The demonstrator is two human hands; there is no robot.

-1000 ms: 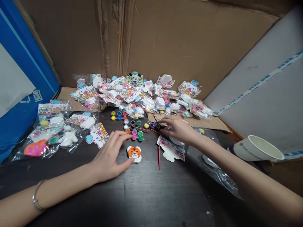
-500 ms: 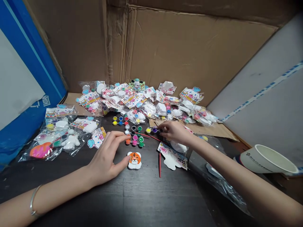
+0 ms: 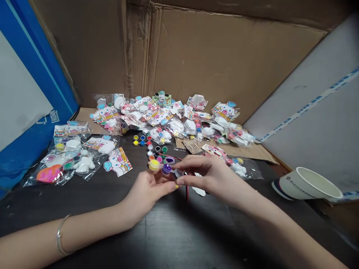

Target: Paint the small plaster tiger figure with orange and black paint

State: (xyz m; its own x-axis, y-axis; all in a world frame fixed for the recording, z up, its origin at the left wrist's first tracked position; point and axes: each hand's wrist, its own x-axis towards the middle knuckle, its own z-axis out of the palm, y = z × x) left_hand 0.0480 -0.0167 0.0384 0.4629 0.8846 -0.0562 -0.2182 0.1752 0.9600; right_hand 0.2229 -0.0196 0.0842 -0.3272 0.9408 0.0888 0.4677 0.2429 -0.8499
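Observation:
A strip of small paint pots (image 3: 166,169), yellow, purple and a dark one, is raised above the dark table between both hands. My left hand (image 3: 148,192) grips it from below and the left. From the right, my right hand (image 3: 206,173) pinches the dark pot's end. Behind the strip, other paint pots (image 3: 142,140) in yellow, blue, red, white, black and green stand on the table. A red brush (image 3: 187,194) and a white card piece (image 3: 198,190) are partly covered by my right hand. The tiger figure is hidden.
Bagged white figures with cartoon cards (image 3: 159,116) are heaped at the back. More bags (image 3: 84,164) and a loose card (image 3: 119,162) lie at left. A paper cup (image 3: 308,185) stands at right. Cardboard walls (image 3: 224,63) rise behind.
My right hand has brought the yellow and purple pot strip up and toward me. My left hand has moved right from beside the tiger figure and taken hold of the strip.

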